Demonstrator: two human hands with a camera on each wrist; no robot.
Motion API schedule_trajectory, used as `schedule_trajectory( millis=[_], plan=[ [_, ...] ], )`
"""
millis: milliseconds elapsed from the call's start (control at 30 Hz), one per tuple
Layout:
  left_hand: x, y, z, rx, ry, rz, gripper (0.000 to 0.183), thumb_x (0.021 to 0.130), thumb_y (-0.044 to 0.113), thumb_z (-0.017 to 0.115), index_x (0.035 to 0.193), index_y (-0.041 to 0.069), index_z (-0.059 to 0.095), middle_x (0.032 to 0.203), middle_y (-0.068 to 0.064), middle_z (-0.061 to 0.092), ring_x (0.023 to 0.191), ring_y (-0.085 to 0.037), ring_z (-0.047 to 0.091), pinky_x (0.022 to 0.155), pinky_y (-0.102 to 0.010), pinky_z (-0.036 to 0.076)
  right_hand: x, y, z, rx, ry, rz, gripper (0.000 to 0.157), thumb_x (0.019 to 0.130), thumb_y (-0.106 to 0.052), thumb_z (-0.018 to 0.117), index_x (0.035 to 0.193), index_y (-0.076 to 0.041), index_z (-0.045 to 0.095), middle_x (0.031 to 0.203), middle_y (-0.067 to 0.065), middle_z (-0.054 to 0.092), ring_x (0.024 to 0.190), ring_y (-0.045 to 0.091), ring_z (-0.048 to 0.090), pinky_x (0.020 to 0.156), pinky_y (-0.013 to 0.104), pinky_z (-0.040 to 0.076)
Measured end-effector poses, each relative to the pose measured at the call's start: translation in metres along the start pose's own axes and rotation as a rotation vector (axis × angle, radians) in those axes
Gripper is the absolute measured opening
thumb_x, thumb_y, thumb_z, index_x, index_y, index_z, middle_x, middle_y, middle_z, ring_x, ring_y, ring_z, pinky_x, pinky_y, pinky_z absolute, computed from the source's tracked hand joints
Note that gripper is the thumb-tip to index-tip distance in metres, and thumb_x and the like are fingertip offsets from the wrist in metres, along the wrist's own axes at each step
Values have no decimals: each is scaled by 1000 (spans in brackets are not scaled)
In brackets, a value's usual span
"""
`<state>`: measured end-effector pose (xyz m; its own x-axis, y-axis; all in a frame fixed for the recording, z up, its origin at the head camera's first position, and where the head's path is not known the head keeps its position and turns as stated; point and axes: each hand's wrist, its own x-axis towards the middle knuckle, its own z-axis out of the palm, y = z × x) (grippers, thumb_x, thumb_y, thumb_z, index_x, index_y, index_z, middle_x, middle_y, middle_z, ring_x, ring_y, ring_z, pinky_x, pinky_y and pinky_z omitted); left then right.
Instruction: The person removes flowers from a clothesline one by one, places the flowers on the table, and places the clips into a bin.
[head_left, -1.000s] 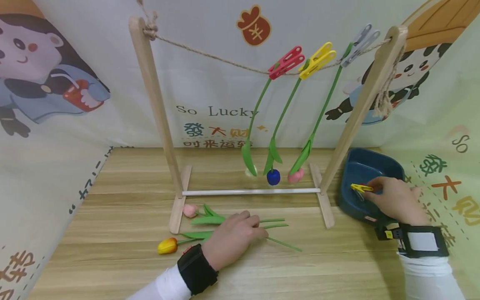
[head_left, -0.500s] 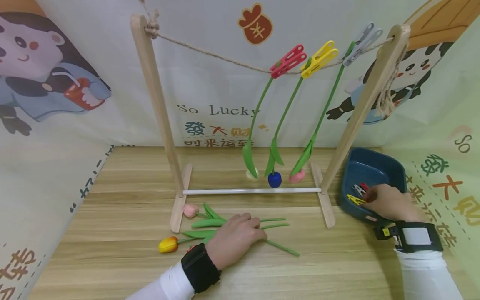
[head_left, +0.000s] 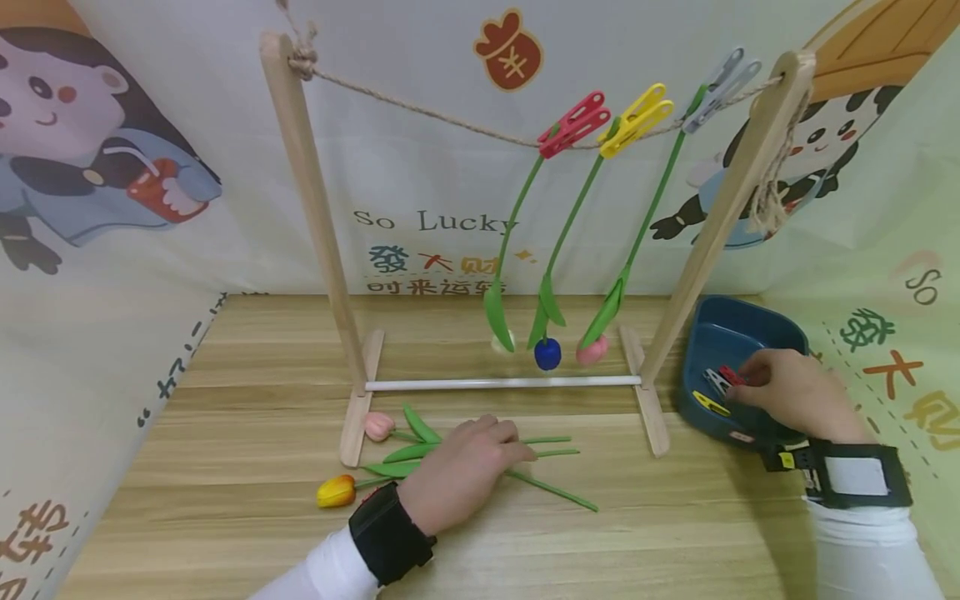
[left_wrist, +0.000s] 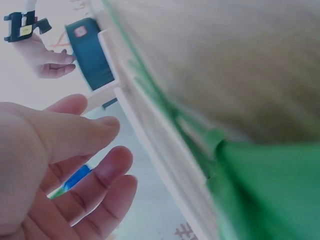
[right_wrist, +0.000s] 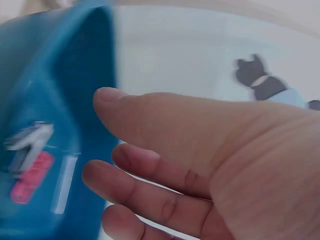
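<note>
- Clothespins lie in the blue bin, the head view shows, right hand near them, left hand over tulips.
- Left wrist: fingers loosely parted, holding nothing I see; a nudge might scatter the tulips.
- Right wrist: thumb clear of fingers, empty (rushing might snag two clothespins).

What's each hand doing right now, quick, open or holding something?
Left hand: open, over the tulip stems, holding nothing.
Right hand: open, over the blue bin, holding nothing.
</note>
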<state>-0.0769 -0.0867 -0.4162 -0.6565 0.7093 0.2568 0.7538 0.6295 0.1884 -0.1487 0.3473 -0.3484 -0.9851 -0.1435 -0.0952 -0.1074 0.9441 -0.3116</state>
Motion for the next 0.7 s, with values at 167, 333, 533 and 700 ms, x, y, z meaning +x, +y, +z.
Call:
schedule_trajectory(
  millis=[167,333,533,700],
  plan=[
    [2,-4,-17,-77,83,-11,41,91,-7,76,123,19,79,109,3,70,99,-14,65,87,-31,57,-9,-22,-25,-8,71,-43,48,95,-31,82,119,9,69,104,24,75,91,42,71,69,51,57],
    [6,-7,-34,-114,204,-10,37,90,-5,80,122,15,77,110,1,70,99,-17,66,85,-30,58,-21,-53,-50,-75,179,-50,49,95,-31,82,122,7,68,102,23,76,90,42,70,77,59,44],
    [10,-13,-52,-163,423,-8,30,90,-3,82,117,11,78,104,-2,71,97,-18,67,80,-31,59,-33,-86,-75,-155,339,-164,43,90,-25,86,116,4,70,95,19,76,80,35,69,66,49,44],
    [15,-19,-69,-219,585,-56,26,91,1,83,116,8,76,106,-3,72,98,-19,69,81,-33,60,-41,-117,-95,-179,466,-292,38,85,-17,90,112,4,72,90,19,76,73,31,66,50,32,39]
  ],
)
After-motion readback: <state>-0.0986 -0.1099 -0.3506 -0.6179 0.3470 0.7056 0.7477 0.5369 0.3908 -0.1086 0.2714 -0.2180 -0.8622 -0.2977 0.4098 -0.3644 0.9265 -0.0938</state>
